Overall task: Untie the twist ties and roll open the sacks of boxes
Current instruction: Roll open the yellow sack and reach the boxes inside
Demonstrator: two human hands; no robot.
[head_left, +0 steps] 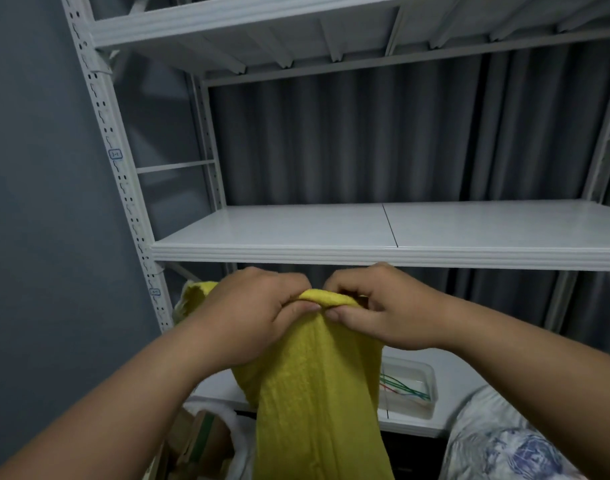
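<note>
**Both hands pinch the rolled mouth of the yellow sack**

Head view: the left hand (251, 306) and right hand (376, 306) meet just below the front edge of the middle shelf (331, 230) of a white metal rack. Each grip is closed, thumb beneath and fingers curled over, on a folded lip of the yellow sack (317, 393), a woven fabric that hangs from the hands down to the bottom of the picture. The two grips sit almost touching, which suits turning the rim over on itself; I judge this to be the rolling-open step, with the mouth held high so the cloth stays taut. No twist tie shows on this sack's mouth, so it looks already untied. More yellow edge peeks out behind the left hand.

On the lower shelf, near its front right part, a clear plastic tray (421, 375) holds coloured ties (404, 388), green, red and blue, probably set there as they come off. Cardboard boxes (199, 441) show at lower left and a pale patterned sack (504, 445) at lower right.
</note>
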